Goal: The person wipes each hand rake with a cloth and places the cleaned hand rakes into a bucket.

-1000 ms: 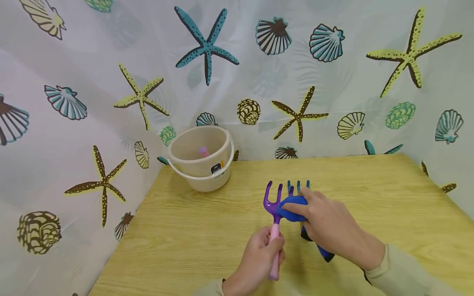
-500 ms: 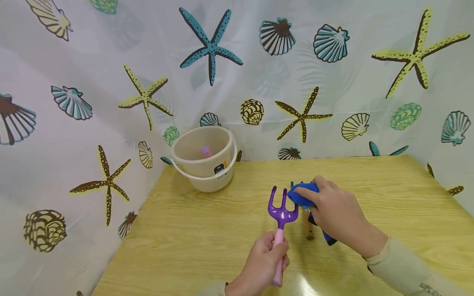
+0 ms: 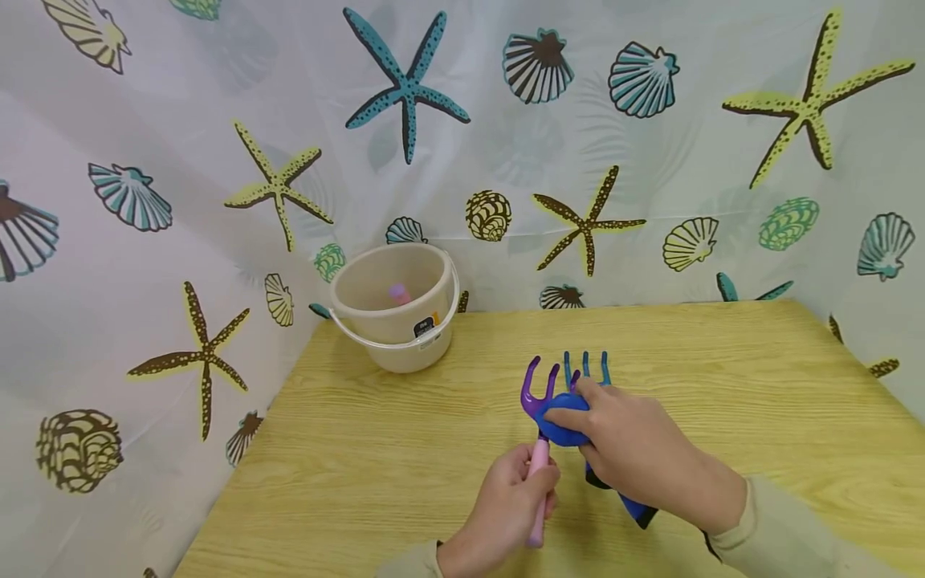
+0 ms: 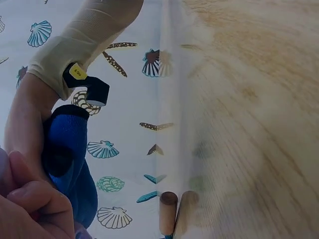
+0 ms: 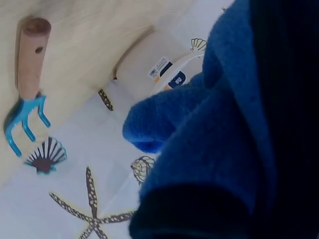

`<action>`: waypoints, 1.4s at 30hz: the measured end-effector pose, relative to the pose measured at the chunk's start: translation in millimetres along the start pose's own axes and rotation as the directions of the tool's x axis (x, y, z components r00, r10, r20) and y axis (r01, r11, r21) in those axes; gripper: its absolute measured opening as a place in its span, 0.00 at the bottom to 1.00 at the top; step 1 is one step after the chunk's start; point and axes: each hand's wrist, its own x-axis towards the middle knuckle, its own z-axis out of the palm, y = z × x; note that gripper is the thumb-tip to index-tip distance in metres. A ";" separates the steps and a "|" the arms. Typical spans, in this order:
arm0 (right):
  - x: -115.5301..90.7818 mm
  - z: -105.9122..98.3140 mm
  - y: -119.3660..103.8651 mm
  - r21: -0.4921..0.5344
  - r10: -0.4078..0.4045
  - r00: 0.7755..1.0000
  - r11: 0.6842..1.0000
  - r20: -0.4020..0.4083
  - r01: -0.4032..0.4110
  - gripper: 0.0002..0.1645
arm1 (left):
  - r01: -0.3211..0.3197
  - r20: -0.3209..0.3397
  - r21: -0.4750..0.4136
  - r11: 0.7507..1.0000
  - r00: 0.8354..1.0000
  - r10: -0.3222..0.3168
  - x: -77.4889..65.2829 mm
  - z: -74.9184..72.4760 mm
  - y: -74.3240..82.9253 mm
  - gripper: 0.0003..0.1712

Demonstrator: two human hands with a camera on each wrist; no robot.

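Head view. Left hand (image 3: 499, 502) has its fingers clamped round the pink handle of a purple hand fork (image 3: 531, 403), tines pointing away from the person. Right hand (image 3: 639, 449) pinches a blue fleecy cloth (image 3: 564, 429) against the fork's head, covering part of it. My reading: a tine could snag the pile, or poke a fingertip if the cloth slides; hard rubbing could twist the handle in the left hand. A loose, dark-trimmed end of cloth hangs below the right hand and might drag over the turquoise hand fork (image 3: 586, 365), whose tines show just beyond.

Room: bare wood table (image 3: 361, 433) to the left and out to the right. Beige bucket (image 3: 376, 331) stands at the far left, well apart from the hands, something pink inside. Far edge of the table meets the shell-print curtain (image 3: 448, 48); a wide swing that way would likely be stopped by it.

Left-wrist view. Curled fingers low left; their grip is mostly cropped. Cloth hangs beside them, near the right wrist's black strap (image 4: 82, 79), a possible catch point.

Right-wrist view. Cloth fills one side; fingers hidden, cannot tell their hold from here. Turquoise fork lies on the table, wooden handle towards the near side, apart from the cloth.
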 end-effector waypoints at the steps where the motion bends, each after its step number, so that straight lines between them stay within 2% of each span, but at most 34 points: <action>1: -0.4 -0.1 -0.8 -0.004 0.010 1.000 1.000 0.012 -0.010 0.26 | 0.003 -0.001 -0.004 1.000 1.000 -0.003 -0.3 -0.6 -0.3 0.08; 5: -2.0 2.7 -2.2 -0.022 0.072 0.997 0.997 0.033 -0.071 0.25 | 0.023 0.010 -0.022 0.999 1.000 -0.023 -1.7 -3.1 -2.0 0.09; 8: -1.1 4.9 -3.8 -0.027 0.086 0.995 0.996 0.045 -0.085 0.24 | 0.047 0.019 0.003 0.999 0.999 -0.047 -2.7 -3.1 -3.1 0.10; 13: 7.9 1.8 -10.8 -0.022 0.072 0.997 0.997 0.040 -0.071 0.23 | 0.056 0.008 0.067 0.996 0.998 -0.057 -3.4 1.1 -3.4 0.09; 16: 15.1 -0.5 -15.5 -0.037 0.061 0.998 0.997 0.012 -0.060 0.23 | 0.025 0.026 0.095 0.995 0.999 -0.028 -3.7 4.7 -4.6 0.07; 22: 26.6 -0.3 -19.2 -0.097 0.037 0.999 0.995 -0.023 -0.039 0.22 | 0.016 0.039 0.091 0.996 0.999 -0.020 -3.0 9.2 -8.0 0.09; 25: 25.8 -2.6 -18.9 -0.095 0.040 0.999 0.995 0.010 -0.039 0.22 | 0.011 0.009 0.096 0.995 1.000 -0.012 -1.9 7.6 -7.4 0.09; 29: 17.3 -9.1 -16.5 -0.081 0.078 0.992 0.994 0.100 -0.070 0.23 | -0.004 -0.029 0.107 0.994 1.000 0.007 -0.4 4.0 -5.1 0.09; 33: 9.0 -10.1 -10.3 -0.086 0.124 0.982 0.990 0.144 -0.112 0.22 | 0.001 -0.031 0.094 0.996 1.000 0.002 0.9 2.1 -5.8 0.11; 37: 8.0 -8.4 -8.1 -0.091 0.123 0.985 0.989 0.120 -0.113 0.21 | 0.003 -0.014 0.082 0.997 1.000 -0.002 1.1 2.7 -6.1 0.11; 42: 16.9 -8.1 -14.0 -0.075 0.086 0.995 0.994 0.056 -0.082 0.22 | -0.033 0.022 0.109 0.994 0.999 0.031 -0.5 7.4 -5.0 0.08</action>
